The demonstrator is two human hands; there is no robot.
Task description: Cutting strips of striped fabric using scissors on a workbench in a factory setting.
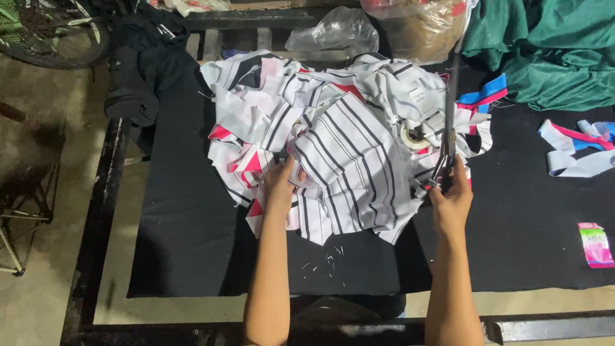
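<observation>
A heap of white fabric pieces with dark stripes and pink patches lies on a black cloth-covered table. My left hand presses down on the near left side of the top striped piece. My right hand grips the handles of long scissors, whose blades point away from me, up along the right edge of the heap. A roll of white tape sits among the pieces, just left of the scissors.
Green fabric is piled at the back right, with blue, pink and white strips at right. A small pink packet lies near the right edge. Clear plastic bags and dark clothing lie at the back. Bare floor lies left.
</observation>
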